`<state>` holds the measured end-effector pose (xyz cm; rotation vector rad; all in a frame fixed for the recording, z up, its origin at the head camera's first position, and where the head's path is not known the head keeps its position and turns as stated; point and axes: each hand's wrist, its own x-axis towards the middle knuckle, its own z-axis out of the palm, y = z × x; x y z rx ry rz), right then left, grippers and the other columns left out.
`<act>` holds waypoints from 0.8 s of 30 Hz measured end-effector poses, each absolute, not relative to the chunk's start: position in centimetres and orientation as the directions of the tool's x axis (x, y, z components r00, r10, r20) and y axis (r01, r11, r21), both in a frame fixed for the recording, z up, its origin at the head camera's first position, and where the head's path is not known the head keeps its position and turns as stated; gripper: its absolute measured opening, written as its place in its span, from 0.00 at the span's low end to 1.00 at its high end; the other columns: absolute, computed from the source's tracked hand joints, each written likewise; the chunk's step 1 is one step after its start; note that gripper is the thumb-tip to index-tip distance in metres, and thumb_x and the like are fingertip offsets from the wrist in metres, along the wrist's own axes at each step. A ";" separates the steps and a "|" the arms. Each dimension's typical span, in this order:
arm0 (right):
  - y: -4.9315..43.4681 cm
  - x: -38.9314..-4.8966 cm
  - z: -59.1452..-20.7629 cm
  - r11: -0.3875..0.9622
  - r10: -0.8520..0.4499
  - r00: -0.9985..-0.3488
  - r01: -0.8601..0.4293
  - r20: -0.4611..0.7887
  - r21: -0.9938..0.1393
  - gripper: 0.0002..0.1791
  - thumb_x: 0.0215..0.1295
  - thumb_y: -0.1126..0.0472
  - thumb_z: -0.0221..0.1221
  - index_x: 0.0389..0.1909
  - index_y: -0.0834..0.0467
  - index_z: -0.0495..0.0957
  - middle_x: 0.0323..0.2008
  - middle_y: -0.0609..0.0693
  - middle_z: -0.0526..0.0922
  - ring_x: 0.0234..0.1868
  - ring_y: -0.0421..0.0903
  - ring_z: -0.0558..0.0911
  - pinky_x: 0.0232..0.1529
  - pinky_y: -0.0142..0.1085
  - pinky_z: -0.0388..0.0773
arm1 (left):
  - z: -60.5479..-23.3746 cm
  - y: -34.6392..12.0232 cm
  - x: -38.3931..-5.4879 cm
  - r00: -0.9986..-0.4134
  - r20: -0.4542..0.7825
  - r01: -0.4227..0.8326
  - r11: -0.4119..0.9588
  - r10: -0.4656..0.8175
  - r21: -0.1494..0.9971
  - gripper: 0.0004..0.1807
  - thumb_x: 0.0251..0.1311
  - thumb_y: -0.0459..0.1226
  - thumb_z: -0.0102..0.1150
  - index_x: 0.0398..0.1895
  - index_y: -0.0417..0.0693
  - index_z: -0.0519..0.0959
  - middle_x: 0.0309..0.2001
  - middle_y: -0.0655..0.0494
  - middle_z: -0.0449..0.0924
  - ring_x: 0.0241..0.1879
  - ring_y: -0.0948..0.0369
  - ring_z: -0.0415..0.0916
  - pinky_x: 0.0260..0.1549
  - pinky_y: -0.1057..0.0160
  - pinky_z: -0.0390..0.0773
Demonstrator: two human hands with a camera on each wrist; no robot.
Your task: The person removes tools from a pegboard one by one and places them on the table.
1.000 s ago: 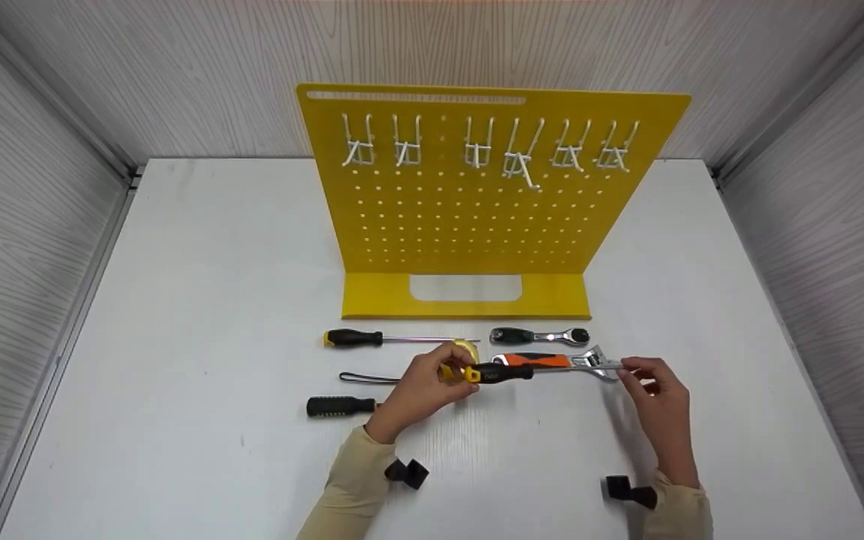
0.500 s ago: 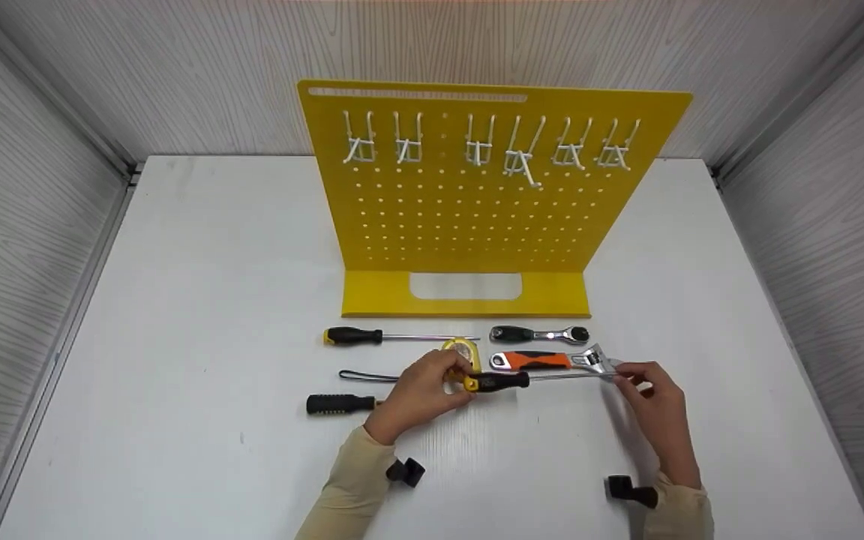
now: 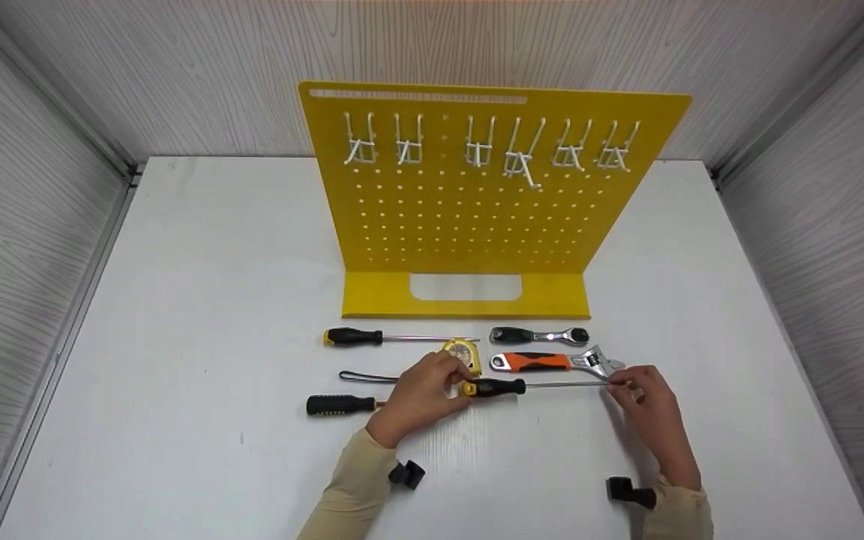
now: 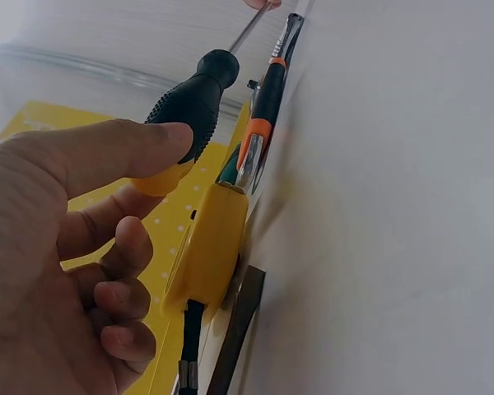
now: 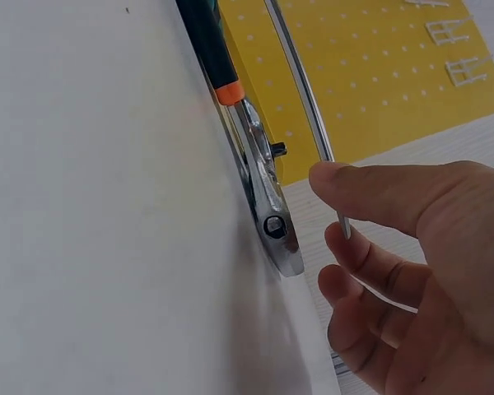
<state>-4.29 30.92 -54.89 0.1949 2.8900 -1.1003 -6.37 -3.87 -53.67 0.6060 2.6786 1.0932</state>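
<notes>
A screwdriver (image 3: 498,387) with a black and yellow handle is held level above the table between both hands. My left hand (image 3: 424,394) pinches the yellow end of its handle with thumb and forefinger. At the other end, my right hand (image 3: 653,401) pinches the shaft near the tip; in the right wrist view the shaft's point (image 5: 344,224) shows between thumb and forefinger. Just beyond the screwdriver lies an adjustable wrench (image 3: 541,361) with an orange and black handle. A yellow tape measure (image 3: 463,356) with a black wrist strap (image 3: 366,376) sits beside the left fingers.
A yellow pegboard (image 3: 469,225) stands behind the tools, several white hooks (image 3: 479,152) along its upper part. Before it lie another screwdriver (image 3: 357,337) and a ratchet wrench (image 3: 541,335). A black-handled tool (image 3: 342,405) lies partly hidden under the left forearm.
Both hands have brought the screwdriver slightly toward the person, off the wrench's outline. The tape measure, earlier mostly covered by the left hand, now shows more.
</notes>
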 end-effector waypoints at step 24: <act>31.3 -4.3 -55.3 0.764 0.050 -0.976 0.173 -0.210 -0.621 0.08 0.64 0.66 0.60 0.43 0.57 0.82 0.41 0.52 0.73 0.36 0.44 0.69 0.32 0.29 0.67 | -54.3 -3.9 -6.3 -0.889 -0.074 0.313 0.719 0.451 0.621 0.14 0.48 0.43 0.71 0.39 0.52 0.82 0.32 0.60 0.78 0.33 0.65 0.70 0.31 0.65 0.72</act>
